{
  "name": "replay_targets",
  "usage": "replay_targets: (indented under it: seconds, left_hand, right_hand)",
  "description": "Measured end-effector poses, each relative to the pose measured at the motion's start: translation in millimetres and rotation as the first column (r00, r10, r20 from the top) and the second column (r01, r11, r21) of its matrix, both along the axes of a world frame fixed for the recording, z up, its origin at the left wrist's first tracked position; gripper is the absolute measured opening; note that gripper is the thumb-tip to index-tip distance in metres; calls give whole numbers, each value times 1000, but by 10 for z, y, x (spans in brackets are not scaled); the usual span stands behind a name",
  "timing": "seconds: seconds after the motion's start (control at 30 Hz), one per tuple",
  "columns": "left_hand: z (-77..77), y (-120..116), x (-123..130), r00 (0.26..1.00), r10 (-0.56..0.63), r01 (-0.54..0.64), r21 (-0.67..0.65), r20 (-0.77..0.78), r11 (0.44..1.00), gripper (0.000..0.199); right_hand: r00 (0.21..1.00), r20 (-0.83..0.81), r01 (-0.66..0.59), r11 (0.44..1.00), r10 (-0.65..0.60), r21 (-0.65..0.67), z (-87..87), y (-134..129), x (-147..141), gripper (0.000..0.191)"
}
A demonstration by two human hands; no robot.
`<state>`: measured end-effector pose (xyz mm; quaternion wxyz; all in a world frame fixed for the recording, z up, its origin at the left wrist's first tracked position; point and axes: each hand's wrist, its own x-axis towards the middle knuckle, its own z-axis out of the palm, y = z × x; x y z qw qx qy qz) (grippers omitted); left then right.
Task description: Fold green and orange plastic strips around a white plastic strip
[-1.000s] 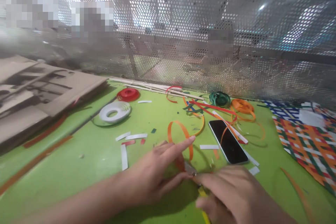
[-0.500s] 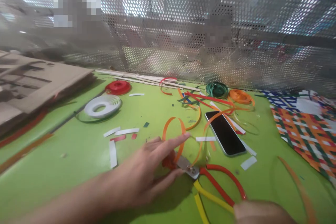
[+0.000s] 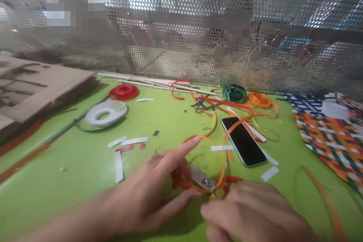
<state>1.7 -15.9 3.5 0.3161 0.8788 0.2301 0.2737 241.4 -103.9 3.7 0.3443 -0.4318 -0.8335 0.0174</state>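
My left hand (image 3: 159,187) is closed low in the middle, its curled fingers round an orange strip (image 3: 193,186), while the index finger points forward. The scissors' metal blades (image 3: 202,179) lie between its fingers and thumb. My right hand (image 3: 249,211) is closed over the red and yellow handles of the scissors, hiding most of them. A loose length of orange strip (image 3: 224,159) rises from beside the scissors' pivot and arches over the black phone (image 3: 245,141). Just beyond the left index fingertip lies another bit of orange strip.
Rolls of red (image 3: 124,92), white (image 3: 106,113), green (image 3: 234,93) and orange strip (image 3: 259,100) lie on the green table (image 3: 85,174). White offcuts (image 3: 119,166) are scattered about. A woven mat (image 3: 331,132) is at right, cardboard (image 3: 42,87) at left. A perforated metal screen (image 3: 176,26) stands behind.
My right hand has moved up and left over the scissors' handles, which now hardly show. The orange loop by my left index finger has dropped flatter. The view has shifted slightly.
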Motion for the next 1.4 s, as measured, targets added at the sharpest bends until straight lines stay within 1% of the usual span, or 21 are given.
replay_targets:
  seconds: [0.07, 0.1, 0.17, 0.3, 0.4, 0.5, 0.63, 0.7, 0.77, 0.83, 0.93, 1.0, 1.03, 1.1, 1.17, 1.2, 1.23, 1.27, 1.3, 1.33, 1.4]
  left_hand:
    - [-4, -26, -5, 999, -5, 7, -30, 45, 1000, 90]
    - [-1, -37, -8, 999, -7, 8, -18, 51, 1000, 91]
    - [13, -52, -12, 999, -34, 32, 35, 43, 999, 92]
    - [54, -53, 0, 995, -99, 95, 106, 34, 990, 83]
    - [56, -32, 23, 998, -46, 39, 174, 40, 984, 60]
    - [28, 11, 39, 999, 9, -16, 194, 39, 981, 48]
    - [-8, 81, 50, 992, 36, -55, 152, 124, 987, 44]
    - [-19, 106, 58, 987, 69, -88, 129, 147, 988, 42]
    - [-33, 118, 68, 981, 106, -122, 87, 165, 989, 37]
    - [-49, 120, 77, 973, 136, -142, 21, 189, 990, 32]
    - [-62, 107, 78, 961, 173, -141, -155, 216, 978, 27]
    - [-49, 93, 72, 950, 192, -100, -342, 248, 934, 24]
    - [-36, 87, 69, 943, 194, -55, -449, 270, 892, 23]
    - [-4, 77, 66, 927, 193, 62, -640, 321, 765, 22]
    - [24, 75, 68, 910, 192, 167, -749, 367, 642, 23]
    - [34, 78, 68, 905, 195, 193, -773, 377, 604, 24]
    - [40, 84, 67, 903, 200, 200, -784, 380, 587, 26]
    - [45, 94, 65, 903, 206, 192, -784, 376, 590, 27]
    - [48, 106, 60, 905, 213, 170, -772, 369, 612, 29]
    - [53, 120, 54, 910, 214, 137, -744, 356, 654, 30]
    - [68, 149, 40, 927, 185, 65, -626, 326, 777, 29]
  right_hand:
    - [998, -40, 50, 997, -47, 66, 81, 96, -97, 31]
    - [998, -37, 59, 996, -57, 71, 100, 133, -127, 38]
    - [999, 8, 53, 998, -53, 27, 104, 178, -147, 41]
    - [997, 68, 31, 991, -22, -129, 76, 177, -103, 34]
    - [995, 104, 30, 968, -4, -250, 71, 164, -58, 16]
    - [988, 151, 28, 961, 15, -275, 58, 168, -17, 7]
    - [981, 187, 24, 945, 40, -327, 29, 182, 7, 6]
    - [984, 177, 49, 935, 15, -352, 36, 190, 2, 14]
    - [989, 149, 70, 922, -13, -380, 54, 196, -8, 10]
    - [992, 126, 61, 918, -12, -392, 61, 198, -20, 11]
    - [990, 144, 65, 929, -13, -364, 28, 188, -40, 29]
    - [989, 143, 92, 938, -46, -334, -6, 172, -52, 34]
    - [990, 126, 104, 942, -67, -318, -17, 164, -57, 36]
    - [992, 85, 111, 948, -89, -297, -26, 152, -67, 38]
    - [995, 78, 80, 957, -60, -278, -25, 151, -83, 23]
    - [996, 83, 46, 967, -26, -252, -26, 155, -96, 11]
    - [996, 84, 5, 978, 13, -209, -31, 162, -112, 7]
    - [995, 85, -41, 988, 54, -149, -40, 170, -129, 17]
    - [993, 83, -83, 993, 89, -81, -52, 177, -148, 25]
    - [990, 86, -110, 994, 112, -19, -65, 183, -165, 29]
    - [990, 76, -122, 988, 115, 98, -82, 183, -184, 34]
